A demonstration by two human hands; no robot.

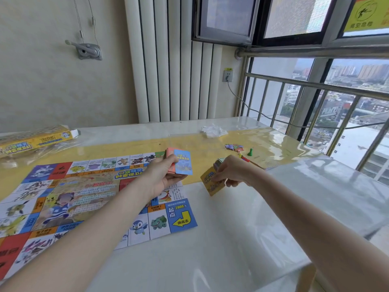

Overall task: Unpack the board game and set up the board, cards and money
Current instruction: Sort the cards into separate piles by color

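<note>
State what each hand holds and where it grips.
Left hand grips a card stack around its lower end. Right hand pinches a yellow card at its upper edge.

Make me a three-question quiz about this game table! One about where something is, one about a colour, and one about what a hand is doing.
1. Where is the yellow game box?
A. far left of the white table
B. on the unfolded colourful game board
C. by the window rail

2. What colour is the small plastic pawn?
A. black
B. white
C. green

3. What is the left hand doing?
A. lying flat
B. gripping a stack of cards with a blue top card
C. pointing

Answers: A, it lies at the table's far left edge; C, it stands green near the loose pieces; B, fingers curl round the stack.
</note>
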